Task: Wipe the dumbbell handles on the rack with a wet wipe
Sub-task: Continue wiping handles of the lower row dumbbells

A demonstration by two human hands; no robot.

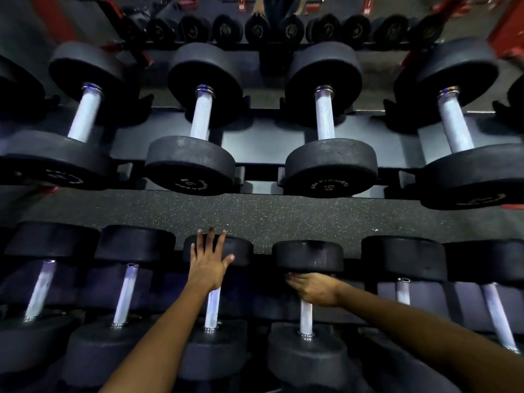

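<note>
Black dumbbells with silver handles lie in rows on a dark rack. In the near row, my left hand (208,263) rests flat, fingers spread, on the far head (241,248) of one dumbbell, above its handle (212,310). My right hand (312,289) curls round the upper end of the handle (306,319) of the dumbbell to the right, just under its far head (307,255). No wet wipe shows; anything inside that grip is hidden.
Further dumbbells flank both hands in the near row, with handles such as the handle (126,293) at left and the handle (402,292) at right. A speckled rubber strip (283,217) separates this row from a lower tier of larger dumbbells (329,154). Another row lies beyond.
</note>
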